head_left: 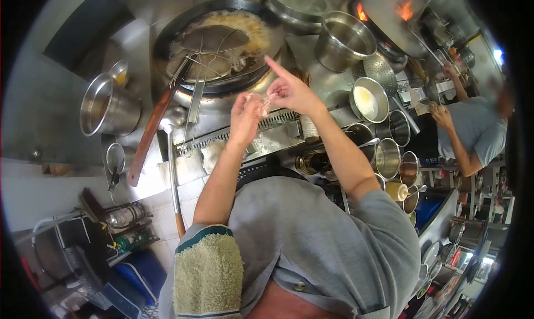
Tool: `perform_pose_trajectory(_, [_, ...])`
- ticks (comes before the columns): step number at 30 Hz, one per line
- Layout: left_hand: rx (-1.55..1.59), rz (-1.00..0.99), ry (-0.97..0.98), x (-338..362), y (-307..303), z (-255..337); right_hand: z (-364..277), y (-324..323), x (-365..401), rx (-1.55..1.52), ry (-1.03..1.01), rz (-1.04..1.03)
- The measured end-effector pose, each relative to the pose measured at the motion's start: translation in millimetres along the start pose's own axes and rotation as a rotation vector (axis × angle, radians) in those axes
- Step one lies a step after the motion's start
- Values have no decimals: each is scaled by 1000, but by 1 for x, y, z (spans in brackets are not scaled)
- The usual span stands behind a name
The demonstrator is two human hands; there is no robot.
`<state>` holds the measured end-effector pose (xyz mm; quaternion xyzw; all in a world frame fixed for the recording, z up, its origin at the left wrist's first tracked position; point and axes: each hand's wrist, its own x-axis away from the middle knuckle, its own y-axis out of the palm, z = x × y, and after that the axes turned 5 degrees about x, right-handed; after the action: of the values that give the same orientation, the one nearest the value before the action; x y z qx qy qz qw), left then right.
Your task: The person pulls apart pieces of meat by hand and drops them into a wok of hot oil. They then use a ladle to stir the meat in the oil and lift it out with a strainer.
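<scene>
My left hand and my right hand meet in front of the wok, both with fingers pinched on a small pale pinkish piece. What that piece is, I cannot make out. My right index finger points out toward the wok's near rim. Behind my hands the large black wok holds bubbling oil. Across it rests a round wire strainer with a long wooden handle reaching toward me. A ladle lies to the left of my forearm.
Steel pots stand right of the wok, and another pot stands left. A bowl of pale liquid sits on the right. A co-worker is by another wok with flames at the far right. A towel hangs over my shoulder.
</scene>
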<state>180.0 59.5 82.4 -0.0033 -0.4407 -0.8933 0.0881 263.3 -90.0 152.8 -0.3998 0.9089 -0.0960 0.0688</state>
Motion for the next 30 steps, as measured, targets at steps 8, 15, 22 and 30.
perform_pose_trajectory(8, [19,58,37,-1,-2,0,29,30,10,261,16,204])
perform_pose_trajectory(15, [41,62,18,-2,7,6,8,3,6,244,-104,228])
perform_pose_trajectory(22, [124,62,110,-2,5,7,25,11,9,-505,182,106])
perform_pose_trajectory(30, [-214,-10,97,-4,-4,8,23,-1,-7,148,85,-64])
